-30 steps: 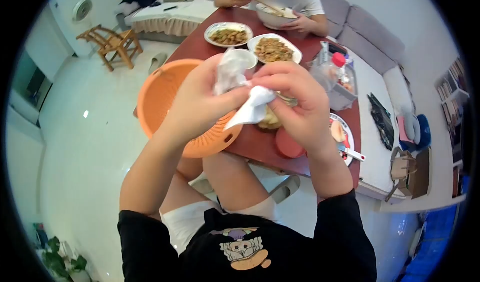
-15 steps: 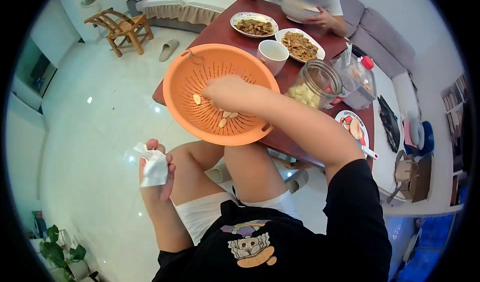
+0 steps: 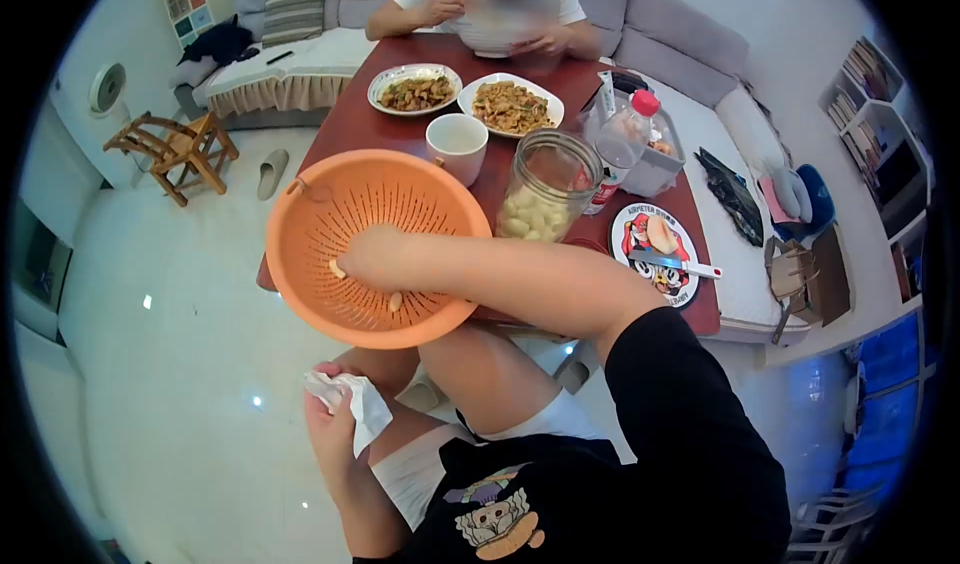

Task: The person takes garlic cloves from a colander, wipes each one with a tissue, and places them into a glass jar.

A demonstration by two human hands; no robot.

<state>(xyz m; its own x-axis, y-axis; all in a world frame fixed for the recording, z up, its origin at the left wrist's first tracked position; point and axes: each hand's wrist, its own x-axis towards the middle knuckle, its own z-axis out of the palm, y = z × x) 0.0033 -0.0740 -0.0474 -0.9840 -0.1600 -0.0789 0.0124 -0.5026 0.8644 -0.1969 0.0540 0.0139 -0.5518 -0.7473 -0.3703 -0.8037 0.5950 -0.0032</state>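
Observation:
An orange plastic colander point(image 3: 290, 219) rests at the table's near edge above my knees. My right hand point(image 3: 375, 257) reaches down inside it, fingers curled toward the bottom; what they hold is hidden. A pale garlic clove point(image 3: 337, 268) lies by my fingertips, and another clove point(image 3: 396, 302) sits lower in the colander. Held low on the left, outside the colander, my left hand point(image 3: 330, 419) is closed on a crumpled white tissue point(image 3: 362, 409). Just right of the colander stands an open glass jar point(image 3: 548, 179), partly filled with peeled garlic cloves point(image 3: 535, 216).
Behind the colander are a white cup point(image 3: 457, 149) and two plates of food point(image 3: 415, 90). Right of the jar stand a plastic bottle point(image 3: 625, 139) and a plate point(image 3: 655, 214) with a knife point(image 3: 680, 262). Across the table point(image 3: 345, 129) a person point(image 3: 560, 4) holds a bowl.
The view has shifted, so the table sits lower and further left. My right hand remains in the colander, over cloves that showed before. My left hand has turned, with the tissue still in it.

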